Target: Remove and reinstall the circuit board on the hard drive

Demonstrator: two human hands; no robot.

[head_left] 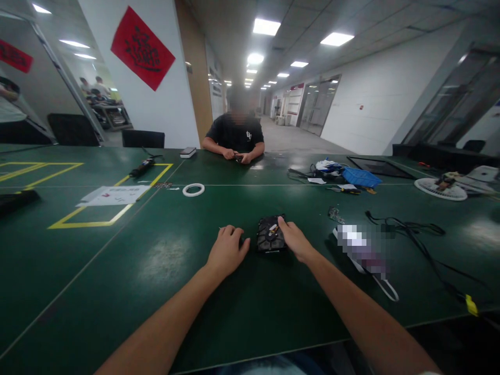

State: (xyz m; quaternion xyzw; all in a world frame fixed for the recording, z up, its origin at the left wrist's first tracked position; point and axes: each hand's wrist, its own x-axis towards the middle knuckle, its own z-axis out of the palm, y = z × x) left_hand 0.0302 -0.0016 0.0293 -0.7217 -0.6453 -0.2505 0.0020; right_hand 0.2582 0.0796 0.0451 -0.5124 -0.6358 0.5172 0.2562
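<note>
A small black hard drive point(269, 235) lies flat on the green table point(156, 271) straight in front of me. My right hand point(295, 241) rests on the drive's right edge, fingers laid over its top corner. My left hand point(227, 250) lies on the table just left of the drive, fingers curled downward, with a thin pale tip showing at its knuckles; what it grips is hidden. A small metal part point(335, 214) sits to the right of the drive.
Another person sits across the table with hands together point(237, 154). A white tape ring point(193, 189), a paper sheet point(113, 195), a blue tray with tools point(361, 178), a white fan grille point(440, 188) and black cables point(414, 232) lie around. Yellow lines mark the left side.
</note>
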